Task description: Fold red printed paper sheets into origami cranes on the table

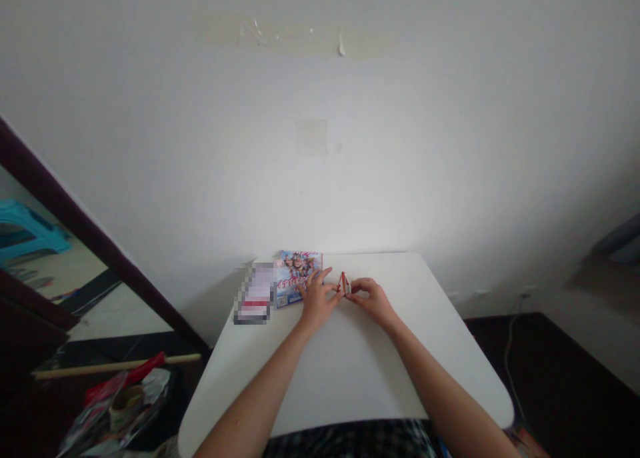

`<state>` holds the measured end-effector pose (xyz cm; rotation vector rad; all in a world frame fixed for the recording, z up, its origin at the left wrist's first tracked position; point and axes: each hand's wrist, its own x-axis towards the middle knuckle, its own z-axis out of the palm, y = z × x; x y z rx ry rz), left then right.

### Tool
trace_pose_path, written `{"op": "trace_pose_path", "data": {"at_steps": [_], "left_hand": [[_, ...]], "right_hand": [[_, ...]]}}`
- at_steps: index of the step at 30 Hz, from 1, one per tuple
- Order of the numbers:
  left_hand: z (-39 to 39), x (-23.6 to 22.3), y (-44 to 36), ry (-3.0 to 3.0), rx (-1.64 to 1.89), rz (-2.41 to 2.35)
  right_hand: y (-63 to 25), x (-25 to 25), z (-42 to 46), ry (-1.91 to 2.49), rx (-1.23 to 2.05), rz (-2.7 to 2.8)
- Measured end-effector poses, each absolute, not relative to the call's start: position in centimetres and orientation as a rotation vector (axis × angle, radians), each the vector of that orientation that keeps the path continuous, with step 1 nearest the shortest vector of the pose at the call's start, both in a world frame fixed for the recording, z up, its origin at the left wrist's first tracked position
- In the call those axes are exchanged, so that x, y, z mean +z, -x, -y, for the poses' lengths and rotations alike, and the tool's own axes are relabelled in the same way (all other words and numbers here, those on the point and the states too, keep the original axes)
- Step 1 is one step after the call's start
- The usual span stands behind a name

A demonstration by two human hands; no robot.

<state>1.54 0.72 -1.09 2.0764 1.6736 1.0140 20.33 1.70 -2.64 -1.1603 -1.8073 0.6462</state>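
Note:
A small red-and-white folded piece (pixel 344 283), peaked like a triangle and perhaps paper, stands above the white table (pixel 350 365) between my hands. My left hand (pixel 316 301) pinches its left side with thumb and a finger, while the other fingers are spread over the edge of a colourful printed leaflet (pixel 290 268). From the other side, my right hand (pixel 374 299) grips the piece's right edge between thumb and bent forefinger. The piece is too small to make out its exact folds.
Left of the leaflet lies a pixelated flat object (pixel 256 295), phone-like in shape. The white wall (pixel 375 178) rises right behind the table. On the floor at left are a wooden stick (pixel 115 366) and plastic bags (pixel 125 405); a mirror-like panel shows a blue stool (pixel 33 231).

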Motion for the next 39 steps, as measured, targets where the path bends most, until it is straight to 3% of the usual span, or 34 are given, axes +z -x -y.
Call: {"op": "trace_pose_path", "data": {"at_steps": [39], "left_hand": [[-0.33, -0.79, -1.61, -2.165, 0.882, -1.713]], "right_hand": [[-20.58, -2.95, -2.19, 1.351, 0.561, 1.81]]}}
